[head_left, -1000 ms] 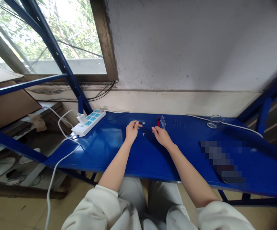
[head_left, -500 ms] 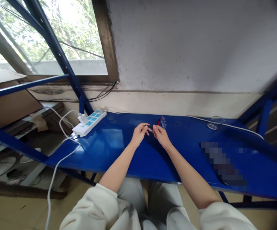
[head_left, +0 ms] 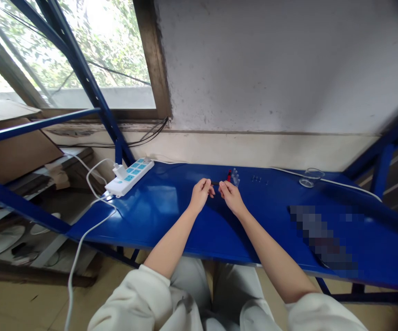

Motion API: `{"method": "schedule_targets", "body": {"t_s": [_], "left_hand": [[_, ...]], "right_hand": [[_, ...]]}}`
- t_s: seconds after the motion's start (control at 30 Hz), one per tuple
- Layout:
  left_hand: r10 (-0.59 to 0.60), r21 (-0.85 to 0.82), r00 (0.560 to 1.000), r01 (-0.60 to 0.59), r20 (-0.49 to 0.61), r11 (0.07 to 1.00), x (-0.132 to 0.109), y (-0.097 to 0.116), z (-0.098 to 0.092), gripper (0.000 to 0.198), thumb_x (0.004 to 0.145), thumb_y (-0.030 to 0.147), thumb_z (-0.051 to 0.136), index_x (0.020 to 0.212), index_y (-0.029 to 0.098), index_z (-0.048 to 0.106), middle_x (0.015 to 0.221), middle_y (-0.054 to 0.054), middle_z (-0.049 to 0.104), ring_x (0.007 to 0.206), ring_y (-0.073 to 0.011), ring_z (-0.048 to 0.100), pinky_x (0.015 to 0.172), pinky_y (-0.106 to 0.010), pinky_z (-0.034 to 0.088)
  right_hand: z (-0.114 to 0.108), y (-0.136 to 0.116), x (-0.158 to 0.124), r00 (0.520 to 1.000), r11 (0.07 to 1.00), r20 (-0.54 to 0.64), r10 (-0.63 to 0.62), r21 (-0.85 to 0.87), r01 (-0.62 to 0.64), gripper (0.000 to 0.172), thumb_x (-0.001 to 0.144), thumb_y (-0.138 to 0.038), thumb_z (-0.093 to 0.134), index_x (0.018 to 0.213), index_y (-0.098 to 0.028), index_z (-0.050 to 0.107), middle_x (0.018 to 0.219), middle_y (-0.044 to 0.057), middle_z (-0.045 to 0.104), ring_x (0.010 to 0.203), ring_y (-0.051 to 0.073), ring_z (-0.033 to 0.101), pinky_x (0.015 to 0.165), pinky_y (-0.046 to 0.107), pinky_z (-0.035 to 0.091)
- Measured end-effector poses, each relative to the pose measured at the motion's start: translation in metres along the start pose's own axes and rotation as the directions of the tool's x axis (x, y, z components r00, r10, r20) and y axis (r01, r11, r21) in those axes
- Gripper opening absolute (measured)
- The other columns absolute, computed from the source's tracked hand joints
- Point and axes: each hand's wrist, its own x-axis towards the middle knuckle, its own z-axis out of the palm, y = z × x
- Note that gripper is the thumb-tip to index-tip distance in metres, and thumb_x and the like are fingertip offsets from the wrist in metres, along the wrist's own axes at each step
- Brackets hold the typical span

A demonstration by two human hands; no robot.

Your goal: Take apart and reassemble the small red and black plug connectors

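Observation:
Between my two hands, above the blue table (head_left: 164,225), is a short, thin black stick-like piece (head_left: 215,183); its exact kind is too small to make out. My left hand (head_left: 201,192) pinches its left end between thumb and fingers. At the other end, my right hand (head_left: 230,193) is closed on it too. Just beyond my right hand stands a small red-and-black item (head_left: 229,175), partly hidden by the fingers. Beside it is a cluster of small clear plastic pieces (head_left: 235,177). Several tiny clear parts (head_left: 257,178) lie farther right.
A white power strip (head_left: 130,177) with a plugged-in adapter lies at the table's left, its cable hanging over the edge. At back right are a clear round container (head_left: 306,182) and a white cable (head_left: 350,189). A blurred dark object (head_left: 323,239) lies at right.
My left fingers, looser and more spread before, have closed into a pinch on the black piece. My right hand has barely moved, and the table items stay put.

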Motion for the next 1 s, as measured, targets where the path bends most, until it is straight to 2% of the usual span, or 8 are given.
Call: {"method": "schedule_targets", "body": {"t_s": [0.23, 0.43, 0.57, 0.67, 0.77, 0.83, 0.9, 1.0], "left_hand": [[-0.034, -0.011, 0.995, 0.034, -0.094, 0.999, -0.0003, 0.0023, -0.0004, 0.040, 0.077, 0.051, 0.047, 0.056, 0.017, 0.043, 0.038, 0.005, 0.042, 0.036, -0.0069, 0.041, 0.046, -0.021, 0.036], [-0.118, -0.062, 0.983, 0.110, -0.138, 0.992, -0.0004, 0.0013, 0.0002, 0.044, 0.075, 0.052, 0.050, 0.049, 0.018, 0.038, 0.032, 0.006, 0.036, 0.031, -0.0060, 0.035, 0.046, -0.023, 0.038], [-0.165, -0.094, 0.972, 0.151, -0.166, 0.984, -0.0004, 0.0023, 0.0001, 0.045, 0.074, 0.053, 0.051, 0.048, 0.017, 0.039, 0.031, 0.006, 0.033, 0.029, -0.0059, 0.033, 0.041, -0.022, 0.034], [-0.128, -0.094, 0.981, 0.115, -0.143, 0.989, 0.0001, 0.0025, -0.0011, 0.043, 0.075, 0.052, 0.050, 0.052, 0.016, 0.044, 0.034, 0.006, 0.036, 0.031, -0.0053, 0.035, 0.040, -0.021, 0.033], [-0.046, -0.094, 0.995, 0.037, -0.092, 0.995, 0.0007, 0.0042, -0.0022, 0.033, 0.075, 0.048, 0.052, 0.073, 0.015, 0.054, 0.048, 0.004, 0.048, 0.035, -0.0045, 0.040, 0.040, -0.019, 0.033], [-0.011, -0.106, 0.999, 0.006, -0.049, 0.994, 0.0009, 0.0055, -0.0024, 0.031, 0.074, 0.044, 0.055, 0.086, 0.015, 0.054, 0.060, 0.003, 0.054, 0.037, -0.0042, 0.044, 0.039, -0.018, 0.033], [0.005, -0.105, 1.000, -0.005, 0.002, 0.994, 0.0010, 0.0058, -0.0021, 0.031, 0.074, 0.041, 0.055, 0.091, 0.015, 0.053, 0.067, 0.001, 0.057, 0.040, -0.0042, 0.046, 0.040, -0.018, 0.034], [0.016, -0.075, 0.997, -0.010, 0.075, 0.997, 0.0010, 0.0039, -0.0017, 0.030, 0.074, 0.040, 0.055, 0.092, 0.015, 0.053, 0.073, -0.002, 0.060, 0.041, -0.0047, 0.049, 0.041, -0.018, 0.035]], "right_hand": [[0.0015, -0.0070, -0.0021, 1.000, 0.999, 0.028, 0.001, -0.037, 0.000, 0.041, 0.082, -0.055, 0.033, 0.064, -0.020, 0.043, 0.051, -0.004, 0.038, 0.046, 0.009, 0.035, 0.046, 0.022, 0.031], [0.0019, -0.0053, -0.0023, 1.000, 1.000, 0.026, 0.006, -0.011, -0.006, 0.041, 0.082, -0.055, 0.034, 0.064, -0.020, 0.043, 0.050, -0.004, 0.037, 0.045, 0.009, 0.034, 0.045, 0.022, 0.030], [0.0021, -0.0034, -0.0022, 1.000, 1.000, 0.030, 0.003, -0.022, -0.002, 0.041, 0.082, -0.054, 0.034, 0.063, -0.020, 0.043, 0.049, -0.005, 0.037, 0.044, 0.008, 0.035, 0.045, 0.022, 0.031], [0.0026, -0.0011, -0.0010, 0.999, 1.000, 0.054, 0.003, 0.021, -0.004, 0.037, 0.082, -0.053, 0.036, 0.068, -0.020, 0.044, 0.053, -0.005, 0.039, 0.044, 0.007, 0.036, 0.044, 0.021, 0.032], [0.0023, 0.0000, 0.0011, 0.996, 0.992, 0.091, 0.011, 0.120, -0.022, 0.032, 0.079, -0.053, 0.041, 0.087, -0.022, 0.043, 0.067, -0.004, 0.048, 0.043, 0.007, 0.040, 0.042, 0.021, 0.033], [0.0011, -0.0002, 0.0021, 0.997, 0.986, 0.077, 0.022, 0.165, -0.035, 0.035, 0.078, -0.053, 0.043, 0.097, -0.023, 0.040, 0.076, -0.003, 0.051, 0.042, 0.006, 0.042, 0.040, 0.021, 0.034], [-0.0005, -0.0006, 0.0023, 0.998, 0.986, 0.034, 0.052, 0.155, -0.057, 0.035, 0.080, -0.054, 0.038, 0.094, -0.022, 0.041, 0.074, -0.002, 0.052, 0.041, 0.007, 0.042, 0.039, 0.021, 0.033], [-0.0026, -0.0004, 0.0016, 0.996, 0.995, -0.017, 0.091, 0.039, -0.090, 0.043, 0.083, -0.057, 0.026, 0.070, -0.020, 0.044, 0.054, -0.002, 0.046, 0.040, 0.009, 0.039, 0.040, 0.022, 0.032]]}}
